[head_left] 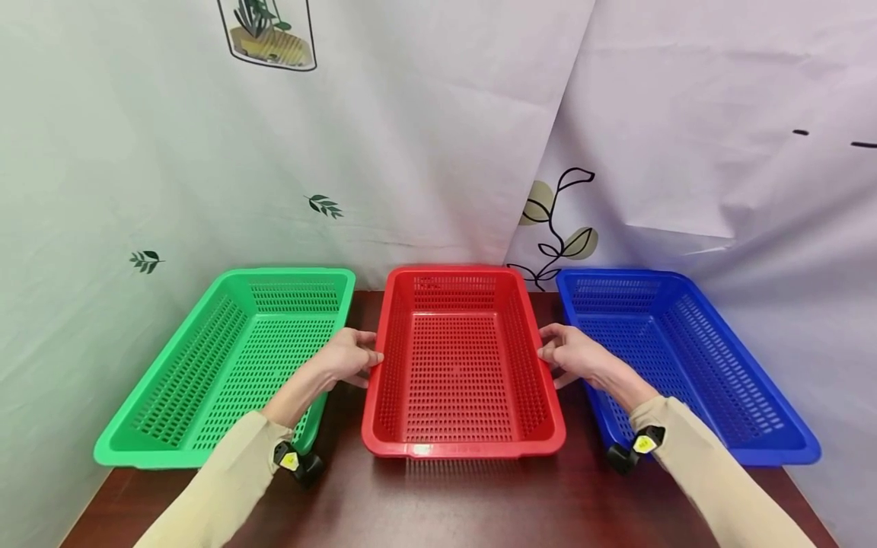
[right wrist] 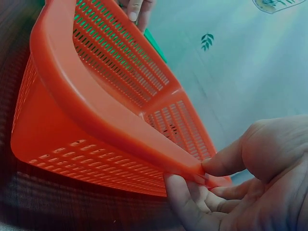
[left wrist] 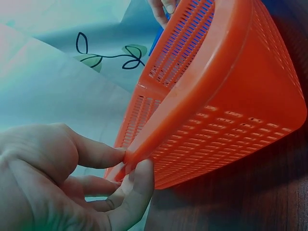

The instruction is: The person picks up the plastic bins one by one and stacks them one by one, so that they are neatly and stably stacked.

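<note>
A red plastic basket [head_left: 459, 380] with perforated walls and floor sits between two other baskets, and nothing lies inside it. On its left rim my left hand [head_left: 351, 356] pinches the edge, thumb on top and fingers below, as the left wrist view shows with the basket rim [left wrist: 192, 96] close up. Opposite, my right hand [head_left: 574, 354] pinches the right rim the same way; the right wrist view shows its thumb [right wrist: 226, 161] on the rim's upper face and fingers curled beneath.
A green basket [head_left: 161, 373] stands at the left and a blue basket [head_left: 743, 365] at the right, under my forearms. All rest on a dark reddish-brown wooden table [head_left: 452, 510]. Behind hangs a white cloth [head_left: 425, 152] with plant prints.
</note>
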A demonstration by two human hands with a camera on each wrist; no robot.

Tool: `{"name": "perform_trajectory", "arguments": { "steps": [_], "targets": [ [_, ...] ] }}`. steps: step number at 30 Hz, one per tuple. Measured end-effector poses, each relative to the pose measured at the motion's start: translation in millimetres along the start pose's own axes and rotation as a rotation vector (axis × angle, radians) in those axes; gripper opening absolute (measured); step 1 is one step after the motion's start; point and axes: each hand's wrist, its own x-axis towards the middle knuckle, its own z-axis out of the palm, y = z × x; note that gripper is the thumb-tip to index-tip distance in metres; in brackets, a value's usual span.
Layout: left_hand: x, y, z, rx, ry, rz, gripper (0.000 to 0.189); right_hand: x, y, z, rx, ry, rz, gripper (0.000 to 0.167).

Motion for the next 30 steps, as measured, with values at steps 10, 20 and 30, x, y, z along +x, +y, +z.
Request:
{"name": "perform_trajectory", "arguments": {
  "steps": [10,20,30],
  "targets": [
    [-0.6,-1.0,1.3,-0.005,0.012,0.005,0.048,1.2,1.5,0.6,-0.007,0.016,0.010,0.044],
    [-0.3,-0.1,1.1,-0.007,0.022,0.016,0.044,1.1,1.9,-0.1,0.009,0.026,0.021,0.045],
    [-3.8,3.4,-2.1,-0.003,0.010,0.039,0.044,-2.7,-0.4,-0.7,0.030,0.031,0.015,0.046]
  ]
}}
